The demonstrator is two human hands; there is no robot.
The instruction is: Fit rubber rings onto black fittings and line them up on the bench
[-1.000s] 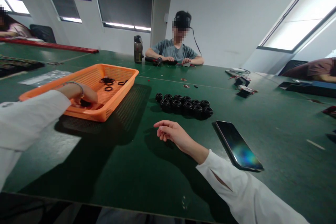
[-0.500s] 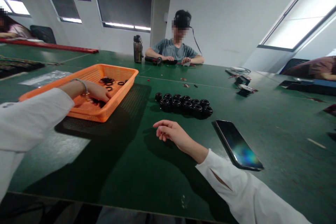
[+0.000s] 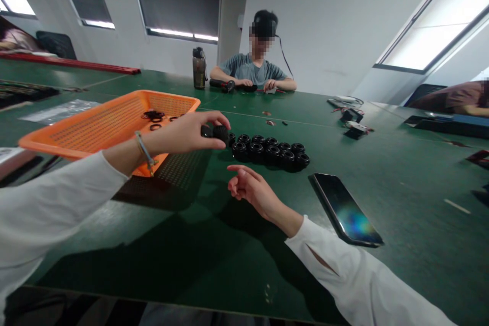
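Note:
My left hand is closed on a dark, ribbed cylindrical piece, held above the table at the left end of the black ring-topped pieces. Those glossy round pieces stand upright in two close rows. A second dark rounded part shows between the fingers; whether it belongs to the same piece I cannot tell. Just in front of the rows, my right hand hovers with its index finger stretched out and the others loosely curled, nothing visible in it. An orange basket with black rings inside lies behind my left forearm.
To the right of my right hand lies a phone. Across the green table sits a person beside a dark bottle. Small wired parts rest at the back right. A clear plastic bag lies behind the basket.
My left hand has come up out of the orange basket and moved right, carrying the dark ribbed piece. The basket sits slightly turned. My right hand has barely shifted.

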